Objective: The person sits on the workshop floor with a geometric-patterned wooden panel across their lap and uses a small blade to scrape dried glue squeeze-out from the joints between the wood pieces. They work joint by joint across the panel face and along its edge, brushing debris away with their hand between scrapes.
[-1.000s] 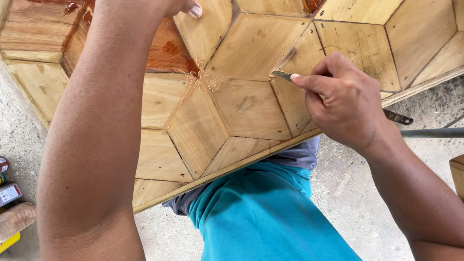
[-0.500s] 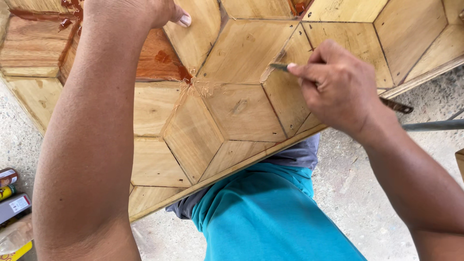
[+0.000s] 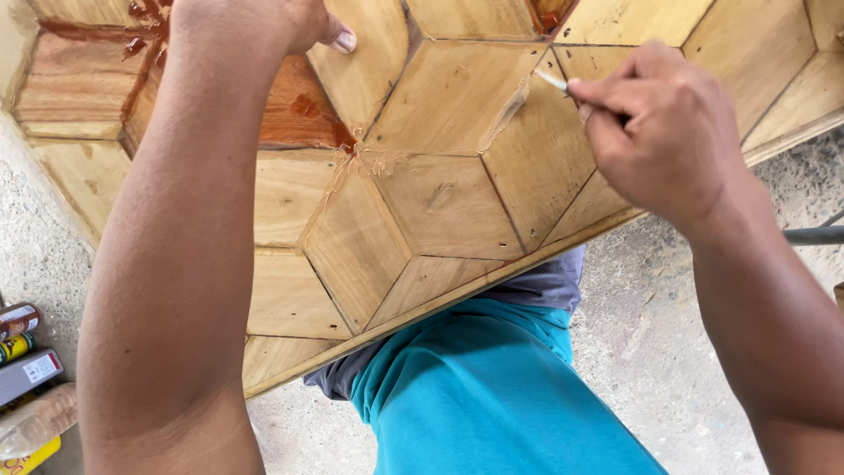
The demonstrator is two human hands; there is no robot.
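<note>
A wooden panel [image 3: 440, 202] made of pale diamond-shaped pieces fills the upper view; some pieces at the top left carry a reddish-brown finish [image 3: 299, 110]. My right hand [image 3: 664, 132] is shut on a small metal-tipped tool [image 3: 552, 81], whose tip touches a seam between two pieces near the top centre. Light filler streaks the seam just below that tip. My left hand [image 3: 264, 19] rests on the panel at the top, fingers curled against the wood and holding nothing that I can see.
Teal and grey clothing [image 3: 492, 396] shows below the panel's lower edge. Several cans and containers [image 3: 26, 352] lie at the left edge on the concrete floor [image 3: 642, 352]. A grey bar [image 3: 813, 235] pokes in at the right.
My right hand and the tool have moved up along the seam toward the top. The whole panel appears lower and more to the left in view, and my left hand stays on it.
</note>
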